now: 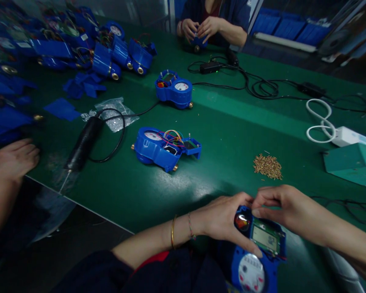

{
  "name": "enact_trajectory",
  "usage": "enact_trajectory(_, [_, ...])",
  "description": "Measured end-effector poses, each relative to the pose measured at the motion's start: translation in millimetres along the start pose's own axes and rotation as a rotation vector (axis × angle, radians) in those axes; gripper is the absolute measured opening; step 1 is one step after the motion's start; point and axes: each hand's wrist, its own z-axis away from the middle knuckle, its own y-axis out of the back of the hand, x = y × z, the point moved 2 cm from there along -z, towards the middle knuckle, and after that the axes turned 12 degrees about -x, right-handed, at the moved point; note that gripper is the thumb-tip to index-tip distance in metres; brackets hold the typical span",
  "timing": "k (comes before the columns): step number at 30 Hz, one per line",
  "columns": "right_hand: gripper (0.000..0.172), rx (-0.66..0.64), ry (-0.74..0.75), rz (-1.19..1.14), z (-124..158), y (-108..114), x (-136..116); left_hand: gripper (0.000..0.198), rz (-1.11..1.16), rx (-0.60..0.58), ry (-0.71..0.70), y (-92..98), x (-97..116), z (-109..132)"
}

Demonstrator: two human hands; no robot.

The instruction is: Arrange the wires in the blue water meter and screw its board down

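Note:
A blue water meter (270, 274) lies close to my body at the table's front edge. It has a white round dial (251, 272) and a circuit board with a small display (265, 238). My left hand (228, 219) grips the meter's side, with the thumb over its face between dial and display. At the housing's far corner, the fingers of my right hand (277, 205) are pinched together; whatever they hold is hidden. A pile of small brass-coloured screws (267, 166) lies just beyond my right hand.
Another meter with loose wires (157, 148) lies mid-table, and one more (174, 90) behind it. A black corded screwdriver (83, 144) and a plastic bag (117, 114) are at left, near a co-worker's hand (15, 158). Many meters (103, 59) crowd the back left. A green box (352, 165) stands right.

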Motion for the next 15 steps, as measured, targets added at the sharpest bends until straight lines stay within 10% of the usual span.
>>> enact_trajectory(15, [0.049,-0.174,0.011,-0.434,-17.8,0.7,7.6,0.076,-0.004,-0.004,0.007,2.2,2.4,2.5])
